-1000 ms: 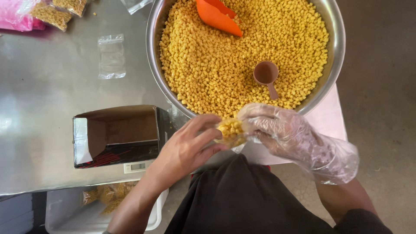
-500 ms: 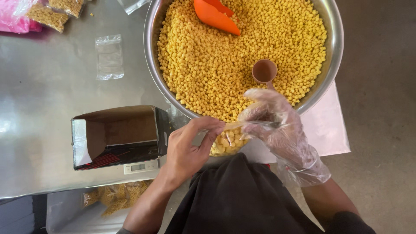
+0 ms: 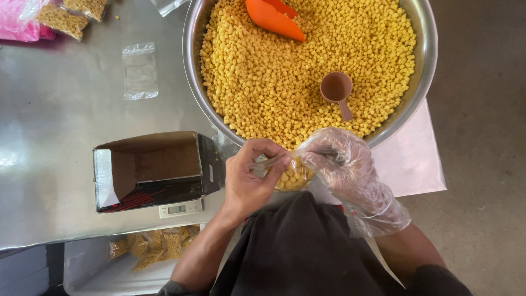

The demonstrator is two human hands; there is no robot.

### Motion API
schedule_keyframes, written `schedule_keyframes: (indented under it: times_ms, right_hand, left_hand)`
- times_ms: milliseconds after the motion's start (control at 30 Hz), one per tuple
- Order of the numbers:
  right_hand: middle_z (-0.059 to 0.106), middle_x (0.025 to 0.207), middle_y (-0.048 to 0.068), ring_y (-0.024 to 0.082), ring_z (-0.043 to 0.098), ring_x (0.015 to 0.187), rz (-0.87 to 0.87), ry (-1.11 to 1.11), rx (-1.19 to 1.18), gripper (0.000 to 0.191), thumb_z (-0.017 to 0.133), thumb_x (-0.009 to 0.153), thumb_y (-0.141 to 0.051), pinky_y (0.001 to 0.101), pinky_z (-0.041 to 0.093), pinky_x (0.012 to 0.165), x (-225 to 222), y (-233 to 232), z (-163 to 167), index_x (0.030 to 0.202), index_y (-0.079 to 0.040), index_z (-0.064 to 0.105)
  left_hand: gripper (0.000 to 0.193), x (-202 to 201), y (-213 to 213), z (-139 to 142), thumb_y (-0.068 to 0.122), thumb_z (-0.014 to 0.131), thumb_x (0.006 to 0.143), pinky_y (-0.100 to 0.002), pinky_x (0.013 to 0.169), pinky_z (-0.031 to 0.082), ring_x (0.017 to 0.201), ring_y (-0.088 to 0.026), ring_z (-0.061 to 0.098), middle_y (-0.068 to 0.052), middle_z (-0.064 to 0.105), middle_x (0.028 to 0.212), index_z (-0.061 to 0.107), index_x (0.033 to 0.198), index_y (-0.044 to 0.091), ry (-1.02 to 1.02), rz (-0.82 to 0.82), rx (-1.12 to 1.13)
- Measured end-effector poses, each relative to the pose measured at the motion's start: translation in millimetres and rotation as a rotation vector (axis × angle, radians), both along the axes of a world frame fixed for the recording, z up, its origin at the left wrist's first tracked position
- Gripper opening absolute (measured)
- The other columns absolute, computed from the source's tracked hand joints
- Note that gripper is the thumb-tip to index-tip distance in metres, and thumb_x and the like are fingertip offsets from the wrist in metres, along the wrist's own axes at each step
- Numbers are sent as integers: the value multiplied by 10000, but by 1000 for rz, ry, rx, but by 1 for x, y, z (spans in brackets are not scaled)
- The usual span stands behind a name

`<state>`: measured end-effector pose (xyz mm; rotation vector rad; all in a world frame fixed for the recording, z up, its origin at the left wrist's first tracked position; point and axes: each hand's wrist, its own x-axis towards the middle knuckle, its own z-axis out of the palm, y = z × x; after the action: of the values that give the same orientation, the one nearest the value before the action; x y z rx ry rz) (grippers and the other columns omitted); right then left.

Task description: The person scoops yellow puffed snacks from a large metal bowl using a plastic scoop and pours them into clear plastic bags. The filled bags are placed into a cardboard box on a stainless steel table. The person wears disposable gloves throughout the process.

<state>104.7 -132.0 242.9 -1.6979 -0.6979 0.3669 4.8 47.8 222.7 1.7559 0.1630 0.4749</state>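
Brushed steel makes up the counter (image 3: 60,126), with a bare concrete floor (image 3: 482,137) to the right of it. Taking the big round steel bowl (image 3: 424,66) as the landmark: it is heaped with yellow puffed snack pieces (image 3: 285,82), an orange scoop (image 3: 274,15) lies at its far side, and a small brown measuring cup (image 3: 336,87) sits in the pieces with its handle pointing toward the person.

Just at the bowl's near rim, the small clear bag (image 3: 293,174) of yellow pieces hangs between both hands, its long axis upright and its mouth turned up toward the bowl. The bare left hand (image 3: 249,178) is closed in a pinch on the bag's top left edge. The right hand (image 3: 342,164), in a loose clear plastic glove, is curled shut on the top right edge.

Left of the bowl lies a flat, empty clear bag (image 3: 139,70). Further left, at the far corner, are filled clear packets (image 3: 63,19) and a pink plastic wrapper (image 3: 19,22). Near-left of the bowl, an open dark cardboard box (image 3: 156,170) rests on its side on a small white scale (image 3: 181,208). Below that, a white tub (image 3: 87,271) holds more filled packets. A pale pink sheet (image 3: 413,159) lies under the bowl's right side.
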Motion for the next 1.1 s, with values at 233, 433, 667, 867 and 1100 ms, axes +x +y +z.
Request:
schedule_keyframes:
  times_ms: [233,433,667,867,1100]
  right_hand:
    - [699,1083,57,151,705,1026,-64,129,109,143,743,913,15,291,594,909,-2,0,-2,1043,-33,705]
    - [702,1108,79,167,712,1056,-107,116,142,134,735,924,30,304,607,931,0,-2,-2,1040,-21,694]
    - [718,1115,87,159,717,1053,-117,211,189,96,716,934,51,290,612,938,0,-2,-3,995,-14,682]
    - [729,1048,74,131,698,964,-190,361,184,110,726,906,50,276,600,867,0,-2,3,991,-11,693]
    - [722,1068,75,137,701,994,-175,243,213,98,743,917,23,286,600,882,-3,-4,9,997,-11,698]
  left_hand:
    - [281,4,9,0,142,780,911,-272,827,620,1023,-119,738,-64,781,1071,659,1130,13,124,-94,-176]
    - [225,5,13,-18,100,732,966,-294,913,601,1072,-150,715,-115,774,1151,738,1153,-27,115,-139,-395]
    - [183,2,12,-33,36,742,958,-324,967,583,1074,-183,718,-149,773,1124,748,1118,-53,20,-78,-455]
    - [138,4,6,-28,-5,747,974,-355,1070,583,1141,-212,732,-148,773,1112,748,1111,-24,-130,-101,-426]
    - [268,7,0,1,50,795,856,-304,935,577,1036,-150,702,-93,756,1100,729,1109,-9,90,-129,-260]
